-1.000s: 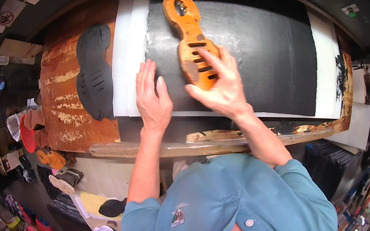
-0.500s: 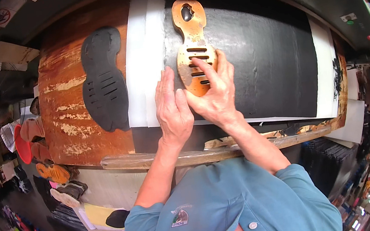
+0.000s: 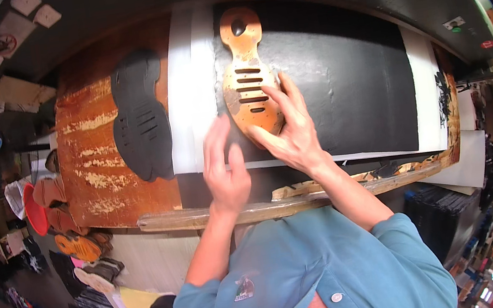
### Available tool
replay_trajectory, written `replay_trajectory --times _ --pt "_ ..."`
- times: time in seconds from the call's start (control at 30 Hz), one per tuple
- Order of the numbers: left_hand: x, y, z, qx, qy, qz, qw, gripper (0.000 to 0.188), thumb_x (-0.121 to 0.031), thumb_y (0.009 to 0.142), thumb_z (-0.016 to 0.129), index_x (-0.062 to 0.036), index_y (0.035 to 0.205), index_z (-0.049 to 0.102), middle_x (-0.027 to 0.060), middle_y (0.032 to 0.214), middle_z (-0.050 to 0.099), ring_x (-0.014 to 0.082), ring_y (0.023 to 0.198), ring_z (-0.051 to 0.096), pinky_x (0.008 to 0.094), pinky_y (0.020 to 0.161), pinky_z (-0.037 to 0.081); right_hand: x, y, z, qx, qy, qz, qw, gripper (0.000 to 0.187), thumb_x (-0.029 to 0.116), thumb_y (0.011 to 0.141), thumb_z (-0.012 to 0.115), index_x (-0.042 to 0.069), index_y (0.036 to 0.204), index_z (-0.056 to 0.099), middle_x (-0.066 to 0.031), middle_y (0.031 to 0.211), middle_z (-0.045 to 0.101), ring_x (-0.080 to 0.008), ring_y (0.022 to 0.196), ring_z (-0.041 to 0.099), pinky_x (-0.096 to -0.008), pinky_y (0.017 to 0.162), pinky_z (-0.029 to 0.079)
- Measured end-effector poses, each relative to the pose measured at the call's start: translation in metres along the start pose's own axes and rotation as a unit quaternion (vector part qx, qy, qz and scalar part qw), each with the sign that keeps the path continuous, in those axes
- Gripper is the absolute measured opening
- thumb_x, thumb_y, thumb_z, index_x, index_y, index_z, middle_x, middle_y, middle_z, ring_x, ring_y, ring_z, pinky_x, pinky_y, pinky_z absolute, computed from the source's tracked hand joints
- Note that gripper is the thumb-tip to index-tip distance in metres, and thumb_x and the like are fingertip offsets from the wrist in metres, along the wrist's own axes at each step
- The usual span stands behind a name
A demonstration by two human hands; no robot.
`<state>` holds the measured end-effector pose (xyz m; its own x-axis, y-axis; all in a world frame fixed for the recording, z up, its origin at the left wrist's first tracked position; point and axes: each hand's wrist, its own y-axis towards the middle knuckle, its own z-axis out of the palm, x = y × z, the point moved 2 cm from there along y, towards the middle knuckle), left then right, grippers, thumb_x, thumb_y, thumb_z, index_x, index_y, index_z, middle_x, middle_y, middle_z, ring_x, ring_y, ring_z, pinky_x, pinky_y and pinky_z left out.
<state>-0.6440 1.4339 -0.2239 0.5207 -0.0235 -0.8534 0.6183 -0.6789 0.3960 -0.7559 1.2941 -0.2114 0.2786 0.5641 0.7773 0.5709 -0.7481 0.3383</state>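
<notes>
The right hand lies flat and spread in the middle of the frame, fingers pressing down on the lower end of the wooden template, a sole-shaped board with slots and a dark hole near its top. It grips nothing; it just pins the template in place. The left hand hangs just left of it and a little lower, fingers loosely curled and raised off the surface, holding nothing, close to the template's lower left edge but not touching it. The template sits on a black sheet that fills the centre and right of the frame, with a white strip running along the sheet's left side. Further left, a black sole cutout lies on the rusty orange table, well apart from the hands. At the far left edge, orange soles are stacked beside a red tub.
</notes>
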Motion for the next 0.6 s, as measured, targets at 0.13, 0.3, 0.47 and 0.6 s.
replay_trajectory --times 0.13,0.3,0.47,0.6 --pt "-0.031 -0.067 -0.011 0.104 -0.062 0.012 0.993 0.021 0.002 0.105 0.052 0.0062 0.099 0.072 0.018 0.095 0.075 0.0306 0.087 0.073 0.0377 0.081 0.058 -0.03 -0.045 -0.069 -0.039 -0.016 -0.018 0.999 0.047 0.01 0.087 0.081 -0.001 0.131 0.067 -0.0202 0.132 0.069 -0.0375 0.12 0.067 -0.0432 0.103 0.055" --pt "-0.027 -0.102 0.024 0.112 0.098 0.167 0.975 0.009 0.003 0.089 0.074 -0.0023 0.084 0.068 0.013 0.078 0.07 0.0323 0.068 0.068 0.0412 0.063 0.056 -0.072 -0.063 -0.103 -0.08 0.156 0.107 0.979 0.028 0.007 0.1 0.075 -0.001 0.126 0.07 -0.0056 0.11 0.071 -0.0118 0.1 0.068 -0.0278 0.091 0.056" --pt "-0.004 -0.11 0.023 0.04 0.134 0.176 0.974 0.015 0.002 0.089 0.076 -0.0026 0.081 0.064 0.0141 0.072 0.064 0.0354 0.065 0.065 0.0455 0.059 0.052 -0.11 -0.038 -0.202 -0.328 0.202 0.021 0.923 0.016 0.017 0.106 0.067 0.001 0.104 0.07 -0.003 0.088 0.07 -0.0094 0.08 0.063 -0.0259 0.077 0.052" --pt "-0.003 -0.116 0.023 0.021 0.177 0.161 0.971 0.017 -0.002 0.095 0.073 -0.0012 0.081 0.063 0.017 0.076 0.063 0.0394 0.067 0.063 0.0483 0.061 0.05 -0.142 -0.032 -0.336 -0.516 0.123 0.008 0.848 0.029 0.027 0.108 0.067 0.003 0.092 0.07 -0.0031 0.073 0.069 -0.0093 0.066 0.059 -0.0272 0.064 0.049"
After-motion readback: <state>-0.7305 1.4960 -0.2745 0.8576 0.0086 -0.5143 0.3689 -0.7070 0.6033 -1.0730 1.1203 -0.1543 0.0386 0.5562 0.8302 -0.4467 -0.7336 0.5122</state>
